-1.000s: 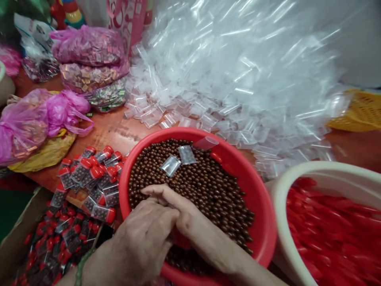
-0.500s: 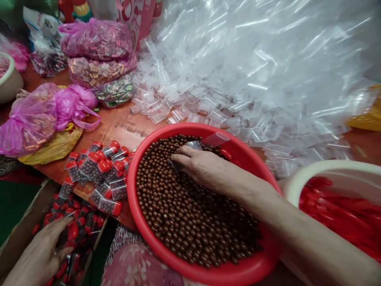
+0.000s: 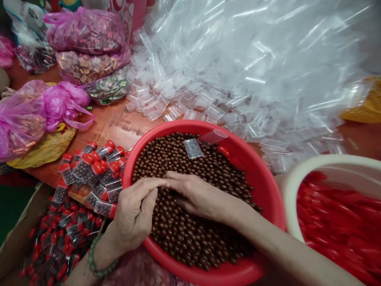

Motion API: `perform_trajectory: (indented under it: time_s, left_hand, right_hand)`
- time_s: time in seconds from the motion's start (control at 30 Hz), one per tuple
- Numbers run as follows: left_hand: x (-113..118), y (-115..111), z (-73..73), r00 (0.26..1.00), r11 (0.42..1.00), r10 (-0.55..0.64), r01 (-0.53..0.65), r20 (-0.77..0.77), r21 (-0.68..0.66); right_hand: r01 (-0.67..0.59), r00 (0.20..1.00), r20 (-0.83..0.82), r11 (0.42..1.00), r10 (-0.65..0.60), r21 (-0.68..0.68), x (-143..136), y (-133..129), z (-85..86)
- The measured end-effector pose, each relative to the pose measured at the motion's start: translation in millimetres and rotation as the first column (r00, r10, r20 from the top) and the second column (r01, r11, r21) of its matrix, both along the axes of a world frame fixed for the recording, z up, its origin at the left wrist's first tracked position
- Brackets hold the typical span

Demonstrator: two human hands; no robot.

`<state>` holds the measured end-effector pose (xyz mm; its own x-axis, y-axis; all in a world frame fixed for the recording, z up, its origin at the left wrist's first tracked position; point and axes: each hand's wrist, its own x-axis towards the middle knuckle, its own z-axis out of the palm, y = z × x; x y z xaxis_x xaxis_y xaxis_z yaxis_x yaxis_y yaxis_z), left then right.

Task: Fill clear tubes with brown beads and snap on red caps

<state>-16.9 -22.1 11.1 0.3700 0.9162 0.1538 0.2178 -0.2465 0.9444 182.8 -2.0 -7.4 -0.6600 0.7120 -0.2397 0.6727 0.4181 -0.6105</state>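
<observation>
A red basin [image 3: 269,186] holds a mass of shiny brown balls [image 3: 184,246]. Above its left part my two hands meet at the fingertips. My left hand [image 3: 135,208], with a green bead bracelet [image 3: 102,262] on the wrist, has its fingers bent and pressed together. My right hand [image 3: 195,194] is curled against it from the right, low over the balls. Whatever lies between the fingers is hidden. Behind my hands a small clear plastic case [image 3: 193,148] rests on the balls, and a clear sleeve [image 3: 213,136] lies near the far rim beside a red cap [image 3: 224,151].
Left of the basin lie filled cases with red caps [image 3: 89,167], above a carton [image 3: 22,226] full of more. Clear empty cases [image 3: 253,79] are heaped behind. A cream tub [image 3: 342,161] of red caps [image 3: 336,222] stands right. Pink bags [image 3: 89,31] are stacked back left.
My left hand has come up from the carton to meet my right hand. My right hand has moved nearer, uncovering the clear case on the balls. The view has shifted slightly.
</observation>
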Motion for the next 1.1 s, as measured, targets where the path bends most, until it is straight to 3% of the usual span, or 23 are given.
perform_trajectory:
  time_s: [0.13, 0.23, 0.3, 0.37, 0.47, 0.7, 0.8, 0.93, 1.0, 1.1]
  left_hand:
    - [-5.5, 0.4, -3.3, 0.997, 0.981, 0.071, -0.071, -0.004, -0.181]
    - [-9.0, 1.7, 0.3, 0.998, 0.967, -0.047, 0.037, -0.033, -0.252]
    - [-7.3, 4.4, 3.8, 0.985, 0.962, -0.137, 0.106, -0.107, -0.253]
    - [-3.0, 7.3, 6.8, 0.964, 0.956, -0.207, 0.163, -0.166, -0.245]
    - [5.4, 9.4, 7.7, 0.958, 0.937, -0.259, 0.219, -0.120, -0.272]
    - [17.0, 4.9, -0.6, 0.979, 0.965, -0.205, 0.199, -0.015, -0.173]
    - [18.9, 7.4, 3.6, 0.976, 0.940, -0.215, 0.202, -0.017, -0.273]
    - [20.4, 10.6, 11.9, 0.948, 0.879, -0.313, 0.267, -0.055, -0.395]
    - [20.4, 9.8, 13.1, 0.933, 0.869, -0.353, 0.300, -0.069, -0.392]
    - [19.8, 6.9, 11.1, 0.927, 0.860, -0.373, 0.331, -0.034, -0.389]
  right_hand:
    - [0.062, 0.957, -0.271, 0.985, -0.105, -0.162, 3.2, -2.6, -3.3]
    - [0.116, 0.846, -0.459, 0.934, -0.271, -0.338, 5.6, -3.9, 3.8]
    - [0.152, 0.784, -0.516, 0.913, -0.345, -0.380, 7.5, -5.6, 10.9]
    - [0.183, 0.752, -0.545, 0.912, -0.370, -0.367, 9.4, -8.2, 17.7]
    - [0.190, 0.747, -0.570, 0.932, -0.342, -0.309, 11.7, -13.6, 25.8]
    - [0.233, 0.793, -0.536, 0.957, -0.290, -0.173, 15.0, -30.3, 40.3]
    - [0.346, 0.826, -0.443, 0.934, -0.348, -0.090, 19.0, -37.4, 46.4]
    - [0.477, 0.801, -0.397, 0.879, -0.448, -0.030, 25.7, -40.9, 52.8]
    - [0.443, 0.799, -0.440, 0.896, -0.410, -0.029, 27.6, -38.7, 54.5]
    - [0.298, 0.817, -0.503, 0.954, -0.280, -0.047, 28.0, -33.3, 54.5]
